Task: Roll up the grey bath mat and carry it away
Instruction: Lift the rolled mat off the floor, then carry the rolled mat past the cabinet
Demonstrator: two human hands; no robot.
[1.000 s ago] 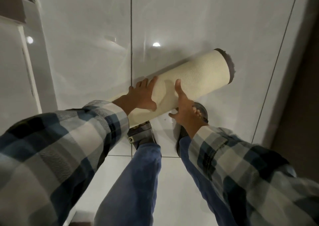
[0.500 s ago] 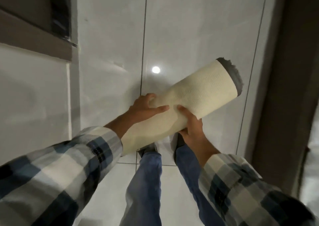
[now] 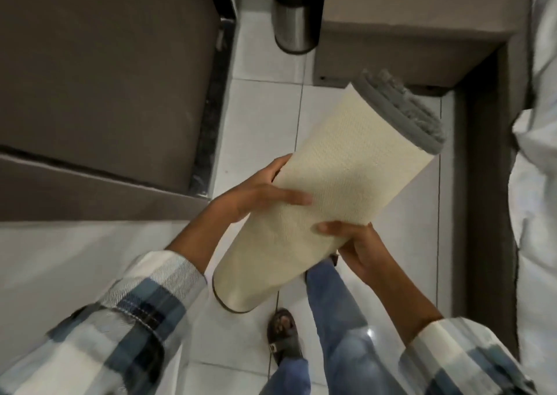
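Note:
The bath mat (image 3: 331, 189) is rolled into a thick tube, cream backing outward, with grey pile showing at its upper right end. It is held off the floor, tilted from lower left to upper right. My left hand (image 3: 256, 192) grips the roll from the left side, thumb across the top. From below, my right hand (image 3: 358, 250) holds its right side, fingers wrapped under it. Both arms wear a blue and white plaid shirt.
White floor tiles (image 3: 265, 129) run ahead as a narrow strip. A dark brown panel (image 3: 105, 72) lies on the left, a brown block (image 3: 407, 21) on the upper right, white bedding (image 3: 536, 183) at the right edge. A steel bin (image 3: 294, 12) stands ahead. My sandalled foot (image 3: 283, 337) is below.
The roll has been lifted from the floor and carried higher. The view has swung from bare tiles to a narrow passage with a bin ahead.

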